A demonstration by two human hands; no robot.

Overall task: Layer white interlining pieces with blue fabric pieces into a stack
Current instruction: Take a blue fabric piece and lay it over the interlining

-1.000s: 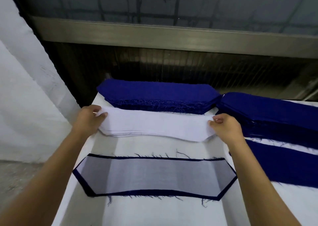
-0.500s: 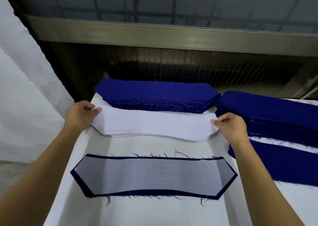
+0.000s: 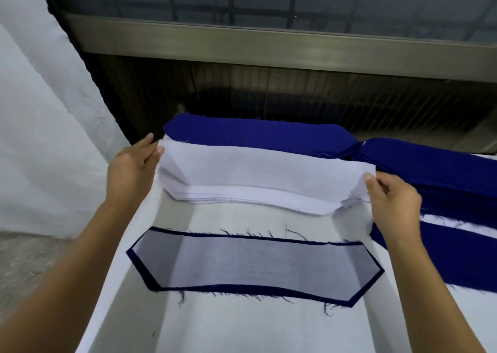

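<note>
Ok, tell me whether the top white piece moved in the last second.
Yes. The top white piece rose off the white stack, overlapping the blue stack behind.

The left hand (image 3: 131, 164) and right hand (image 3: 392, 202) each pinch one end of the top white interlining piece (image 3: 263, 172), its ends raised off the white pile (image 3: 242, 195). A blue fabric stack (image 3: 255, 135) lies just behind the pile. Nearer on the counter (image 3: 242, 325), a sheer white layer (image 3: 255, 266) covers a blue piece (image 3: 242, 289), whose edges show all round.

Left hand (image 3: 129, 172) and right hand (image 3: 395, 205) have raised the top interlining piece (image 3: 269, 170)
</note>
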